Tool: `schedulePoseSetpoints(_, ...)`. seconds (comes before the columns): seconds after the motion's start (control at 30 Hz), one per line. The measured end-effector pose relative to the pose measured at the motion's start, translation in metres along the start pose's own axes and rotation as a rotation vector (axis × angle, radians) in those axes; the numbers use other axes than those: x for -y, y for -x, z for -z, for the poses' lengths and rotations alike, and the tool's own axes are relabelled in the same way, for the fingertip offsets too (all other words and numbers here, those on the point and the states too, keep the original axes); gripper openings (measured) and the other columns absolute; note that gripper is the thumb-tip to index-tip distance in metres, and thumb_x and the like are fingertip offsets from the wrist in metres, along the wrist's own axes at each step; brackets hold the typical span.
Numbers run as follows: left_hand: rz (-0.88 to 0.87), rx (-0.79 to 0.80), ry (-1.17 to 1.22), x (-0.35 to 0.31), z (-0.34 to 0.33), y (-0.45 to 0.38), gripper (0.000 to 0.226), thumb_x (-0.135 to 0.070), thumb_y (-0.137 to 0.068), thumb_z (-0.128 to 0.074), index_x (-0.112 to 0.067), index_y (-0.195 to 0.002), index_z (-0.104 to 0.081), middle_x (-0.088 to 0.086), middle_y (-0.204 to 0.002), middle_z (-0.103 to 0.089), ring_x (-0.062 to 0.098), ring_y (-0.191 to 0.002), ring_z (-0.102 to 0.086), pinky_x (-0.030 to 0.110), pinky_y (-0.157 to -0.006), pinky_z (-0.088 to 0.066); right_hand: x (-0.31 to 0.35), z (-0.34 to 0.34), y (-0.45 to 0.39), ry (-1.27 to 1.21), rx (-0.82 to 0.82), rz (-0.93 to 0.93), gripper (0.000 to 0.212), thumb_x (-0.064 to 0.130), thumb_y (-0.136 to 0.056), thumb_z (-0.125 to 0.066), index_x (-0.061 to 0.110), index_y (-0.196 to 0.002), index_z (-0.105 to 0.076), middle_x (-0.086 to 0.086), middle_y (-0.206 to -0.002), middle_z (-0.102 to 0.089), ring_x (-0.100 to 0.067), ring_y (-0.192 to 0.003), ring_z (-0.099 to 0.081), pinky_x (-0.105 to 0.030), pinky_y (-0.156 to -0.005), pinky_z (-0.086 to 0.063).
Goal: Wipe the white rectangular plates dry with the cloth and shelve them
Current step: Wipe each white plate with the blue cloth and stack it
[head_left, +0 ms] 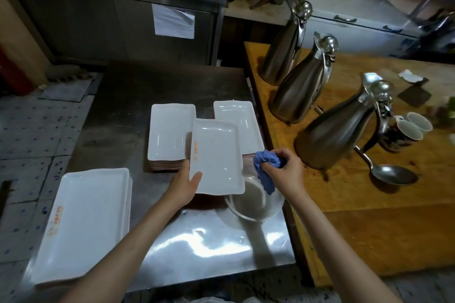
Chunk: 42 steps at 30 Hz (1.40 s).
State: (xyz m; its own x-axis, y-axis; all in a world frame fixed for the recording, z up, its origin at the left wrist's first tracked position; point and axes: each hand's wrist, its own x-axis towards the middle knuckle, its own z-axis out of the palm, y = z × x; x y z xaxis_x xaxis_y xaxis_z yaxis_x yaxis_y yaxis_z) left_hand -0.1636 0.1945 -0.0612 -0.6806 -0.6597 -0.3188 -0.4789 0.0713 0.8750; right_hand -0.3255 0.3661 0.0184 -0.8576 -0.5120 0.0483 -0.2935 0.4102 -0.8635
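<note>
— Steel counter (138, 96) in a dim kitchen, then a wooden counter (369, 192) butted against its right edge. What sits on the steel one?

— Three stacks of white rectangular plates: a far-left stack (170, 130), a far-right stack (236, 120), and a larger near-left stack (86, 219) with an orange mark on its rim. Near the right edge stands a clear glass bowl (253, 202).

— And the hands?

— The left hand (183, 187) grips one white rectangular plate (216, 157) by its near left corner, thumb on top, holding it above the counter between the two far stacks. The right hand (286, 170) is clenched round a bunched blue cloth (266, 170), just beside the plate's right edge; a tail of the cloth hangs over the bowl.

— Is the cloth touching the plate?

— Cannot tell; they are very close.

— On the wood?

— Three tall steel jugs (330, 135), a metal ladle (391, 174) and two dark mugs (406, 133).
</note>
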Motion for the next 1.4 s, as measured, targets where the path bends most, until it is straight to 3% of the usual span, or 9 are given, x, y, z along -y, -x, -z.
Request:
schedulePoseSetpoints(0.13,-0.040,0.018,-0.015,-0.003,-0.012,0.003,0.046,-0.015,-0.096,-0.051,-0.014,-0.140,-0.036,0.001,-0.134,-0.052,0.021,-0.123,-0.049,0.030,-0.101,-0.038,-0.005,0.006,0.004,-0.009,0.006,-0.025,0.022,-0.001,-0.073,-0.072,0.015,-0.080,-0.059,0.003,-0.075,-0.061,-0.009,-0.070,-0.059,-0.024,-0.065,-0.051)
schedulePoseSetpoints(0.33,-0.115,-0.028,-0.151,-0.013,-0.028,0.007,0.046,-0.016,-0.097,-0.044,-0.016,-0.142,-0.032,0.004,-0.133,-0.054,0.027,-0.119,-0.052,0.031,-0.095,-0.042,-0.012,0.014,0.007,-0.028,0.010,-0.046,0.020,-0.001,-0.073,-0.073,0.011,-0.083,-0.060,0.003,-0.075,-0.061,-0.007,-0.068,-0.057,-0.016,-0.061,-0.049)
schedulePoseSetpoints(0.6,-0.158,-0.071,-0.382,-0.027,-0.042,0.010,0.028,-0.020,-0.097,-0.037,-0.016,-0.124,-0.036,0.011,-0.125,-0.057,0.037,-0.103,-0.055,0.040,-0.080,-0.044,-0.018,0.025,0.010,-0.050,-0.002,-0.042,0.021,0.000,-0.073,-0.072,0.016,-0.080,-0.061,0.001,-0.078,-0.064,-0.012,-0.073,-0.061,-0.021,-0.067,-0.052)
schedulePoseSetpoints(0.8,-0.235,-0.127,-0.561,-0.041,-0.046,0.011,0.023,-0.021,-0.097,-0.033,-0.015,-0.120,-0.034,0.019,-0.105,-0.062,0.040,-0.086,-0.056,0.040,-0.066,-0.040,-0.023,0.027,0.011,-0.063,-0.013,-0.043,0.024,0.002,-0.072,-0.073,0.020,-0.078,-0.059,0.000,-0.077,-0.064,-0.015,-0.074,-0.062,-0.025,-0.068,-0.053)
schedulePoseSetpoints(0.97,-0.365,-0.192,-0.795,-0.053,-0.047,0.010,0.035,-0.021,-0.100,-0.032,-0.016,-0.135,-0.031,0.018,-0.090,-0.067,0.040,-0.078,-0.061,0.037,-0.059,-0.035,-0.026,0.027,0.011,-0.060,-0.019,-0.063,0.026,0.000,-0.072,-0.073,0.021,-0.075,-0.058,0.000,-0.076,-0.064,-0.017,-0.073,-0.062,-0.029,-0.067,-0.053)
schedulePoseSetpoints(1.07,-0.508,-0.238,-0.891,-0.062,-0.042,0.013,0.036,-0.014,-0.090,-0.056,-0.012,-0.123,-0.043,0.010,-0.064,-0.066,0.033,-0.055,-0.062,0.031,-0.045,-0.035,-0.028,0.027,0.011,-0.055,-0.023,-0.075,0.026,0.000,-0.072,-0.073,0.022,-0.075,-0.058,0.002,-0.075,-0.063,-0.012,-0.070,-0.061,-0.024,-0.064,-0.052)
schedulePoseSetpoints(1.1,-0.561,-0.240,-0.949,-0.065,-0.041,0.014,0.044,-0.011,-0.077,-0.072,-0.011,-0.113,-0.047,0.005,-0.049,-0.059,0.029,-0.040,-0.056,0.025,-0.037,-0.028,-0.028,0.027,0.011,-0.055,-0.025,-0.073,0.028,-0.001,-0.072,-0.073,0.022,-0.074,-0.058,0.003,-0.074,-0.063,-0.011,-0.069,-0.060,-0.021,-0.062,-0.051)
schedulePoseSetpoints(1.17,-0.610,-0.256,-1.024,-0.068,-0.039,0.013,0.058,-0.007,-0.055,-0.085,-0.012,-0.100,-0.049,0.000,-0.035,-0.047,0.021,-0.024,-0.043,0.016,-0.034,-0.015,-0.030,0.027,0.011,-0.056,-0.026,-0.071,0.028,-0.001,-0.071,-0.073,0.023,-0.074,-0.058,0.003,-0.074,-0.062,-0.010,-0.068,-0.059,-0.020,-0.061,-0.050)
schedulePoseSetpoints(1.4,-0.729,-0.249,-1.051,-0.070,-0.038,0.011,0.060,-0.006,-0.058,-0.082,-0.011,-0.103,-0.044,-0.001,-0.039,-0.048,0.022,-0.023,-0.040,0.014,-0.038,-0.016,-0.032,0.023,0.010,-0.042,-0.012,-0.082,0.022,0.002,-0.072,-0.074,0.018,-0.079,-0.060,0.003,-0.076,-0.063,-0.012,-0.072,-0.061,-0.025,-0.066,-0.052)
